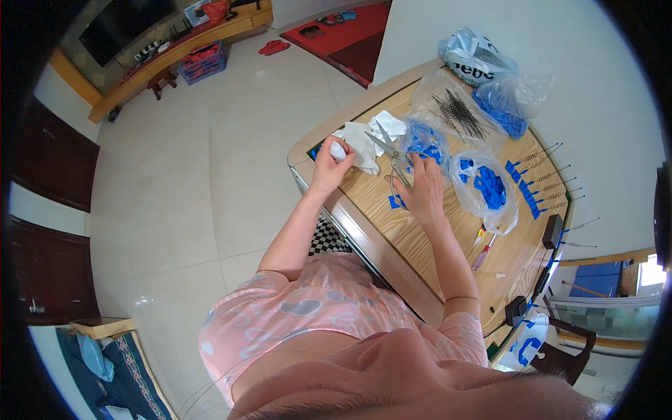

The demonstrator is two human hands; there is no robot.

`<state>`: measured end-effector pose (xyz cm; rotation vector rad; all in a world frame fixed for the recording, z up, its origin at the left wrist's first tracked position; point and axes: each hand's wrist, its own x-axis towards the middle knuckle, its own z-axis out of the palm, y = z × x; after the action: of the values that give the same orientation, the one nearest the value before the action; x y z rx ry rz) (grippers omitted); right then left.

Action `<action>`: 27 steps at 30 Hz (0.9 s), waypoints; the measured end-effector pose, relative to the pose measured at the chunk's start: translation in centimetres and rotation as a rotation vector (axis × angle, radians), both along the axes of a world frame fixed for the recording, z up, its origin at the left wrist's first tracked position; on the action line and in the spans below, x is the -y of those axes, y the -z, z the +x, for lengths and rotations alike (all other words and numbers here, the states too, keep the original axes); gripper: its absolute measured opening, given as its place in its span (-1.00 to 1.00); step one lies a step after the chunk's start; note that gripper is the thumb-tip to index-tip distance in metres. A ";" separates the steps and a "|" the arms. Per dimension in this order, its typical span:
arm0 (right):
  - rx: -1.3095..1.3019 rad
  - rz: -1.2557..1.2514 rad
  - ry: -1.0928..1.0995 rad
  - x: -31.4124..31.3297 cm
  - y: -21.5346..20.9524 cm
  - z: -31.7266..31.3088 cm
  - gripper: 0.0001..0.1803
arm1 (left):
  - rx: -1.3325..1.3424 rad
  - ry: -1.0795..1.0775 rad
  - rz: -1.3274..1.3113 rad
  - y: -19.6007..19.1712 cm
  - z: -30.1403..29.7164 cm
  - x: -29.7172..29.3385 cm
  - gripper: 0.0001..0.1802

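Observation:
My left hand, at the table's left edge, is closed around a small white rounded piece; its exact kind I cannot make out. White cloth-like pieces lie right beside it. My right hand has its thumb and fingers about the handles of large metal scissors. Their blades are apart and point to the far left, over the white pieces. A small blue piece lies under the handles. Just beyond my right fingers is a clear plastic bag with blue pieces.
Another bag of blue pieces lies to the right. Farther back are dark spring-like wires on plastic and a stuffed bag. Wired blue pieces line the table's right edge, near a black block and a screwdriver.

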<state>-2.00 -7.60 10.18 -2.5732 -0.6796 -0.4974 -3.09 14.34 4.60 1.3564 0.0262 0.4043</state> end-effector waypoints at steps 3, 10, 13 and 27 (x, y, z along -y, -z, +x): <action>-0.049 0.083 -0.078 -0.3 -0.1 -0.4 -0.35 | 0.069 0.070 0.002 -0.3 -0.4 0.0 -0.74; -0.196 0.238 -0.207 -1.6 -0.6 -2.9 -0.42 | 0.022 0.246 -0.103 -0.7 -1.0 0.6 -0.83; -0.192 0.226 -0.210 -1.8 -1.0 -3.4 -0.43 | 0.008 0.205 -0.093 -1.1 -1.1 1.0 -0.78; -0.064 0.161 -0.177 -1.3 -1.0 -3.0 -0.43 | 0.013 -0.081 0.396 -2.5 -1.8 1.6 -0.62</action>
<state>-4.98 -6.27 11.22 -2.3428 -0.8015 -0.3930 -4.92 12.78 7.05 1.7466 -0.0112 0.5043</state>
